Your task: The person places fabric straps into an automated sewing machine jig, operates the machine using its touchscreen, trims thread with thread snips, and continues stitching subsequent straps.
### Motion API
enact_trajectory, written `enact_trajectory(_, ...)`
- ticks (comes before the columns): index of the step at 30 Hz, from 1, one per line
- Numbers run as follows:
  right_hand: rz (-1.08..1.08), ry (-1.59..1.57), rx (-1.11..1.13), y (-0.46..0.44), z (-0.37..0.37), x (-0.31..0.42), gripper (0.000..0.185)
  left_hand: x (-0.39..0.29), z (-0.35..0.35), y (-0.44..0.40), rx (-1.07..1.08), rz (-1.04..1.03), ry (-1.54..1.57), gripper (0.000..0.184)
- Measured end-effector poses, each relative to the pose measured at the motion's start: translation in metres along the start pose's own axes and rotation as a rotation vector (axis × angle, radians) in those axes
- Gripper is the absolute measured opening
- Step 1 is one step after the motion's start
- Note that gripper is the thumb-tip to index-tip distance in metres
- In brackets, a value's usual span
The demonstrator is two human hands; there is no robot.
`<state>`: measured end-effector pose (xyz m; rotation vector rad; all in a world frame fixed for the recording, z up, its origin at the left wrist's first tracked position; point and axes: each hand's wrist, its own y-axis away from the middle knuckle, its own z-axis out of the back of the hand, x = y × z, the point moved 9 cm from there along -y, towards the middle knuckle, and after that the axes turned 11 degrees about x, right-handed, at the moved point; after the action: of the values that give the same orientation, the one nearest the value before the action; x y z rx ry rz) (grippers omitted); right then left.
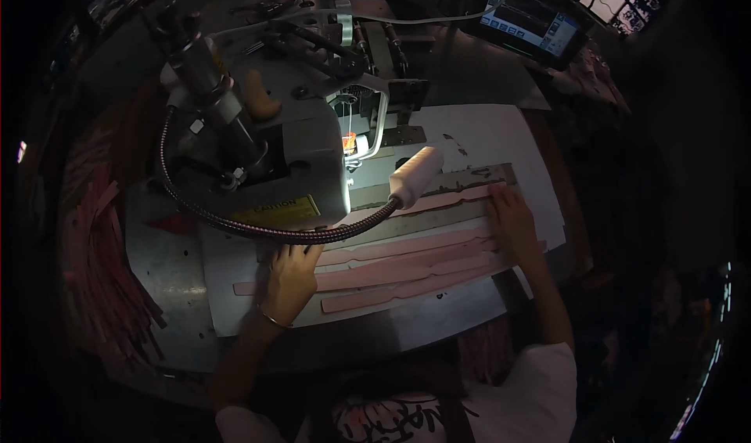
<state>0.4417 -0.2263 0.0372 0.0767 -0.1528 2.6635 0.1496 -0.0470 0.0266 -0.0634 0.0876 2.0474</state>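
Note:
Under the machine's lit needle area lies a grey template plate (407, 222) with a pink strip (446, 199) along its slot. My right hand (512, 220) rests on the plate's right end, fingers stretched over the strip's end. My left hand (293, 277) is at the plate's near left edge, beside the machine head, its fingertips partly hidden under the flexible metal hose. Several loose pink strips (407, 268) lie side by side on the white board (360, 306) between my hands.
The sewing machine (305, 153) fills the upper left, with a lamp (417, 173) on a bent hose (274, 234). A pile of pink strips (106, 263) hangs at the left. A lit screen (524, 20) stands at the back right.

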Motion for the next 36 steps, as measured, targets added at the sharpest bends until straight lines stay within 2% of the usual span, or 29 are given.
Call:
enact_trajectory(5, 0.107, 0.095, -0.09, 0.015, 0.002, 0.008, 0.036, -0.003, -0.001, 0.002, 0.0, -0.025, 0.041, 0.064)
enact_trajectory(9, -0.034, 0.418, 0.204, -0.01, -0.006, 0.017, 0.039, -0.009, 0.015, 0.0, -0.103, -0.052, 0.01, 0.062)
enact_trajectory(11, 0.188, 0.082, -0.074, -0.011, 0.015, 0.076, 0.041, -0.01, 0.019, -0.003, -0.134, -0.05, -0.008, 0.06)
enact_trajectory(12, 0.351, -0.075, -0.129, -0.011, 0.018, 0.108, 0.043, -0.012, 0.02, -0.004, -0.156, -0.063, -0.02, 0.059)
enact_trajectory(14, 0.454, -0.215, -0.014, -0.01, 0.006, 0.155, 0.042, -0.014, 0.021, 0.0, -0.188, -0.097, -0.056, 0.056)
enact_trajectory(19, 0.387, -0.083, -0.005, -0.006, -0.008, 0.17, 0.043, -0.007, 0.025, 0.006, -0.233, -0.156, 0.1, 0.055)
enact_trajectory(29, 0.437, 0.028, -0.052, -0.004, -0.006, 0.179, 0.048, -0.01, 0.017, 0.004, -0.178, -0.098, -0.015, 0.053)
enact_trajectory(34, 0.452, -0.162, -0.02, -0.003, -0.002, 0.167, 0.049, -0.01, 0.02, 0.003, -0.159, -0.129, 0.138, 0.053)
enact_trajectory(36, 0.445, -0.177, -0.01, -0.002, -0.002, 0.166, 0.049, -0.012, 0.019, 0.003, -0.133, -0.112, 0.102, 0.053)
